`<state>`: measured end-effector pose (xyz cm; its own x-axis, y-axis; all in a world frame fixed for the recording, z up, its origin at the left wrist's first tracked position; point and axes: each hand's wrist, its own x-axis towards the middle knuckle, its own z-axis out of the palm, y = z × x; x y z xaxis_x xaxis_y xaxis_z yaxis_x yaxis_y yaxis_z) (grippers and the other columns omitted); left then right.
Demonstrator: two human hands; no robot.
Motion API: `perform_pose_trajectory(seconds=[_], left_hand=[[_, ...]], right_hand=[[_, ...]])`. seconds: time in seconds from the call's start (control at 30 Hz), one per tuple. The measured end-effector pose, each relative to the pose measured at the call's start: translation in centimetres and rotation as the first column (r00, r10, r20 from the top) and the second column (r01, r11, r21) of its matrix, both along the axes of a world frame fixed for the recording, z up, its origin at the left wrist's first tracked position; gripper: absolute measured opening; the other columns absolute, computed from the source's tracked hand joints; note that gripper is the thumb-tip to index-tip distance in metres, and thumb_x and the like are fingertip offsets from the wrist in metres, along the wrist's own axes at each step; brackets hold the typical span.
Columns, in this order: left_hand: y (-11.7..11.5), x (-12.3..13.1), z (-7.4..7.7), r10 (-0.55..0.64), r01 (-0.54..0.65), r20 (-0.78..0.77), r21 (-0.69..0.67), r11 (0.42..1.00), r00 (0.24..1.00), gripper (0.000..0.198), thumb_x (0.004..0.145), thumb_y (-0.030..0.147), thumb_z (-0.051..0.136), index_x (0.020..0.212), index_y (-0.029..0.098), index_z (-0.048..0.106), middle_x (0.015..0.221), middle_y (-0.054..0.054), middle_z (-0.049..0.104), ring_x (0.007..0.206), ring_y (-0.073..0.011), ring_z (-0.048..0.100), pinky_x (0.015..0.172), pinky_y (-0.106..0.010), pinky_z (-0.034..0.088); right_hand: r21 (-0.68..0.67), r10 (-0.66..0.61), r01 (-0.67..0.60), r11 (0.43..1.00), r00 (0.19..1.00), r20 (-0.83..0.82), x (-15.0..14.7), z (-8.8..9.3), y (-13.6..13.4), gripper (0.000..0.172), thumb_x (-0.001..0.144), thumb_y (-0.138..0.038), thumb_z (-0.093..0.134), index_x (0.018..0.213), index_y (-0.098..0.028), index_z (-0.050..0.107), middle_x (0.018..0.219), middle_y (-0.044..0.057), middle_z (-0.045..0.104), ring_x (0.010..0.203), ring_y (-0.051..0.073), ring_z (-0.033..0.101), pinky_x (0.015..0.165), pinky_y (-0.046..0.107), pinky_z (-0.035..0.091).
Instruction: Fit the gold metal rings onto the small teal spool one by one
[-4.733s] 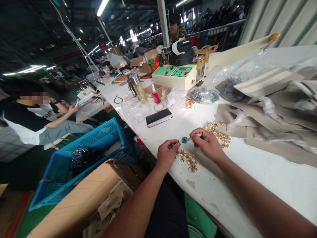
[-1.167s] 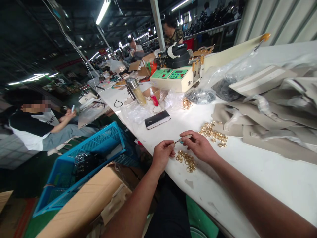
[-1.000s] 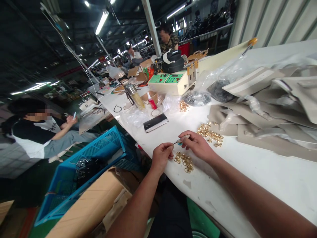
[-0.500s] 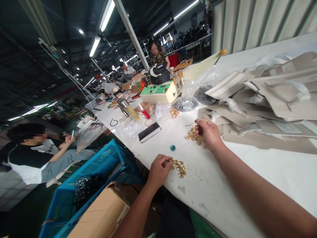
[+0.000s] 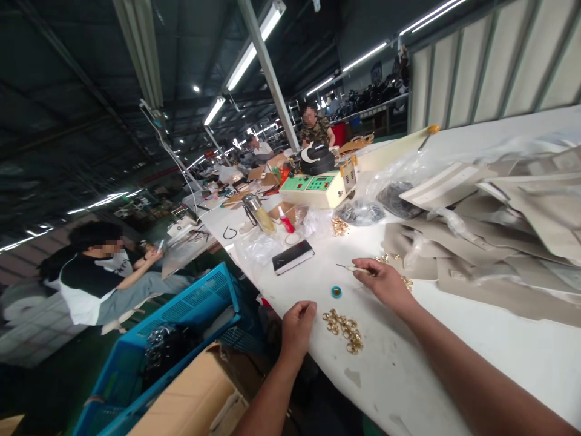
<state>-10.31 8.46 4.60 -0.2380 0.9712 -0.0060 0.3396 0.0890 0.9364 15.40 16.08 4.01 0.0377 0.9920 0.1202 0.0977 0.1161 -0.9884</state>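
Observation:
My right hand [image 5: 381,283] is closed around the pale handle of a thin screwdriver-like tool [image 5: 347,267], its slim metal tip pointing left above the white table. Partly hidden behind this hand lies a pile of gold metal fittings [image 5: 407,282]. At the table's near edge, my left hand [image 5: 298,327] is pinched, thumb against fingers; whatever it holds is too small or hidden to make out. Just right of it, a second group of gold rings [image 5: 344,330] is spread on the table. Between the hands sits a small round blue dish [image 5: 336,292] with something yellowish inside.
A dark box [image 5: 293,257], a bottle [image 5: 258,213] and a cream control machine [image 5: 313,192] stand farther back. Beige panels [image 5: 499,242] are stacked at right. A blue crate [image 5: 181,303] and a cardboard box [image 5: 190,393] are at lower left. A seated person [image 5: 97,272] holds a phone.
My left hand has drawn away from the near gold rings towards the table edge. My right hand, with the tool, has come nearer the blue dish from the farther pile. The view has shifted.

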Motion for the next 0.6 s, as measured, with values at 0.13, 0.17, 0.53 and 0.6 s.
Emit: perform_pose_trajectory(seconds=[0.13, 0.17, 0.53, 0.6], left_hand=[[-0.4, -0.1, 0.0, -0.028, 0.029, 0.060, -0.007, 1.000, 0.998, 0.036, 0.082, 0.053, 0.070, 0.084, 0.017, 0.074, 0.069, -0.001, 0.064, 0.061, -0.0134, 0.048, 0.065, -0.028, 0.041], [-0.6, -0.1, 0.0, -0.033, 0.033, 0.068, -0.007, 0.999, 0.997, 0.035, 0.082, 0.053, 0.070, 0.083, 0.018, 0.074, 0.069, -0.001, 0.064, 0.061, -0.0131, 0.047, 0.064, -0.028, 0.041], [1.6, -3.2, 0.7, -0.070, 0.061, 0.097, 0.092, 0.994, 0.993, 0.036, 0.086, 0.051, 0.068, 0.089, 0.016, 0.074, 0.077, -0.003, 0.066, 0.066, -0.0141, 0.051, 0.066, -0.028, 0.042], [3.2, -4.5, 1.6, -0.036, 0.036, 0.001, 0.160, 0.986, 0.999, 0.031, 0.087, 0.047, 0.068, 0.090, 0.017, 0.076, 0.082, -0.005, 0.069, 0.075, -0.0163, 0.056, 0.073, -0.029, 0.045]], right_hand=[[0.005, 0.009, -0.010, 1.000, 0.982, 0.189, -0.2, -0.5, -0.8, 0.058, 0.083, -0.068, 0.066, 0.115, -0.021, 0.079, 0.087, 0.006, 0.074, 0.072, 0.024, 0.061, 0.076, 0.041, 0.051], [0.005, 0.005, -0.006, 1.000, 0.976, 0.218, -0.3, -0.6, -1.0, 0.059, 0.083, -0.069, 0.065, 0.115, -0.022, 0.080, 0.088, 0.006, 0.075, 0.073, 0.025, 0.062, 0.077, 0.042, 0.052], [-0.064, 0.082, -0.070, 0.996, 0.970, 0.228, -2.0, -2.5, -2.0, 0.063, 0.084, -0.078, 0.062, 0.117, -0.026, 0.074, 0.119, 0.009, 0.074, 0.104, 0.034, 0.068, 0.096, 0.047, 0.055], [-0.077, 0.103, -0.089, 0.993, 0.974, 0.204, -2.1, -3.0, -1.7, 0.062, 0.086, -0.077, 0.062, 0.119, -0.026, 0.072, 0.118, 0.010, 0.073, 0.104, 0.034, 0.068, 0.094, 0.047, 0.056]])
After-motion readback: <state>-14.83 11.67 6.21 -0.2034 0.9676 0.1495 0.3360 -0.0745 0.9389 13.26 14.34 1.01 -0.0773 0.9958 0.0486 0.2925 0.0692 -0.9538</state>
